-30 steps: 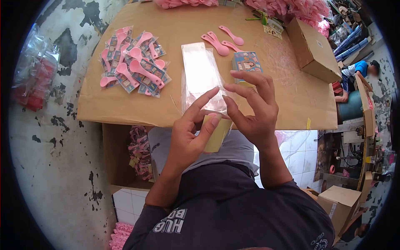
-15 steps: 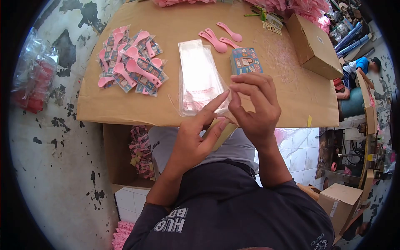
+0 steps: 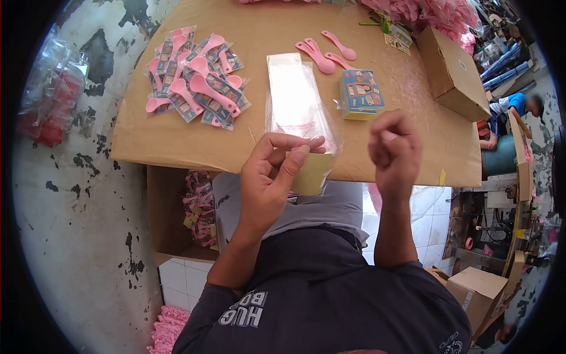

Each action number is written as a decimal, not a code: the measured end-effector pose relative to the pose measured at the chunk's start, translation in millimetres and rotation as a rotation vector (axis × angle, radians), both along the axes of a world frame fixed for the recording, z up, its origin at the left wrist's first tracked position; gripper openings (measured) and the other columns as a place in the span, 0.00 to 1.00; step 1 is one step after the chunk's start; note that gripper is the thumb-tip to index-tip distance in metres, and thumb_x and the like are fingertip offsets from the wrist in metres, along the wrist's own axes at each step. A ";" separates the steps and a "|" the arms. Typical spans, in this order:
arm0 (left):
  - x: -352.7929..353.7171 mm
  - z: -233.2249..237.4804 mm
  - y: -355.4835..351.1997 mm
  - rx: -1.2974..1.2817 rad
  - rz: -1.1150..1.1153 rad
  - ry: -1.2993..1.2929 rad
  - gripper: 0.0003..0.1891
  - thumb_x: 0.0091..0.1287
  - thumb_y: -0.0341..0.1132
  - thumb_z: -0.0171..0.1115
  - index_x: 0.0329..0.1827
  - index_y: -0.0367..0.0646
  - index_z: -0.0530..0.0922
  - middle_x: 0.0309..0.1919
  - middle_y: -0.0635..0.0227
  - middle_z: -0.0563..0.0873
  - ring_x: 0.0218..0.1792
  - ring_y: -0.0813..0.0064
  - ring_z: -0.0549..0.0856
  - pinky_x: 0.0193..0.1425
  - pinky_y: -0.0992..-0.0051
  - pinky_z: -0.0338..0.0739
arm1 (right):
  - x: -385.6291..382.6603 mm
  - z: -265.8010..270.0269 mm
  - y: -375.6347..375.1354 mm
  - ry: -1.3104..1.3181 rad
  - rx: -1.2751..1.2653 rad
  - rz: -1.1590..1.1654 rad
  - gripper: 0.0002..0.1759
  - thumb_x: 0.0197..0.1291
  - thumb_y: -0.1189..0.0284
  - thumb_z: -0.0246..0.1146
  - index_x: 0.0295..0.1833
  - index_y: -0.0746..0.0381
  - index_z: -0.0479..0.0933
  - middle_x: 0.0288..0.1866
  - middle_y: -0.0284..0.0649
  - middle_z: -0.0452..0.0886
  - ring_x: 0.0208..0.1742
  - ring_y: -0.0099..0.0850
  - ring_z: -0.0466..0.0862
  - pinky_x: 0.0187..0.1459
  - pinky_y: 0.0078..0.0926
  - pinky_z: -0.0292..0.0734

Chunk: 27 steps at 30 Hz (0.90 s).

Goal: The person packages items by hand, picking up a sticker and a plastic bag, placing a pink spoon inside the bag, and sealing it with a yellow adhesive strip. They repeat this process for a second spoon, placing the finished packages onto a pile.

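The left hand (image 3: 262, 183) pinches a yellowish card (image 3: 313, 176) between thumb and fingers, a narrow grip that seems meant to keep its broad face toward the wearer. The card is at the near edge of the table (image 3: 424, 141), its lower part over the lap. Clear plastic shows at its side (whether it wraps the whole card, I cannot tell). The right hand (image 3: 396, 150) is raised near the card stack (image 3: 361, 88), its fingers curled in narrow; blur hides whether they pinch anything small.

The clear bags (image 3: 292, 88) lie in a long pile directly beyond the left hand, probably for a short reach. The card stack sits to their right, printed side up, and the loose pink spoons (image 3: 324, 64) lie just beyond it, likely grouped there for easy picking. The bagged spoons (image 3: 206, 91) are heaped on the left, apart from the bags, which keeps them separate.

As for edges, the left hand has the table's front edge close under it, so a low move could brush it. The right hand has room sideways before the cardboard box (image 3: 457, 71), which stands well apart from it.
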<state>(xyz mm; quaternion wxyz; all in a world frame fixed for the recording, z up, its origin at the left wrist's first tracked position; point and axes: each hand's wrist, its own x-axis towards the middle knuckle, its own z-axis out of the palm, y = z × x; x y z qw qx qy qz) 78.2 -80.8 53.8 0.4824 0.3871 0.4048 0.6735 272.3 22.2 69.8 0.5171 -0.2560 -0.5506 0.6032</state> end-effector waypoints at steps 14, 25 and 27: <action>-2.0 -4.0 3.5 -0.032 -0.004 0.055 0.11 0.77 0.26 0.62 0.58 0.33 0.81 0.51 0.59 0.90 0.53 0.78 0.87 0.57 0.77 0.81 | -10.5 -6.6 -12.1 -0.187 -0.038 0.190 0.07 0.73 0.78 0.65 0.51 0.68 0.84 0.43 0.33 0.85 0.45 0.17 0.82 0.43 0.16 0.76; -6.6 -10.9 1.3 0.152 -0.032 0.061 0.04 0.73 0.26 0.63 0.46 0.35 0.80 0.40 0.66 0.87 0.40 0.83 0.82 0.50 0.82 0.73 | 1.1 -1.3 -6.7 -0.206 0.250 0.250 0.10 0.66 0.87 0.59 0.43 0.68 0.86 0.43 0.40 0.82 0.42 0.22 0.81 0.41 0.17 0.72; -13.3 -19.4 2.5 0.187 -0.052 0.021 0.06 0.73 0.23 0.63 0.49 0.34 0.80 0.42 0.66 0.87 0.41 0.84 0.82 0.48 0.83 0.75 | 0.4 2.9 -7.2 -0.203 0.281 0.263 0.10 0.67 0.86 0.59 0.42 0.68 0.86 0.43 0.40 0.82 0.42 0.21 0.80 0.41 0.15 0.71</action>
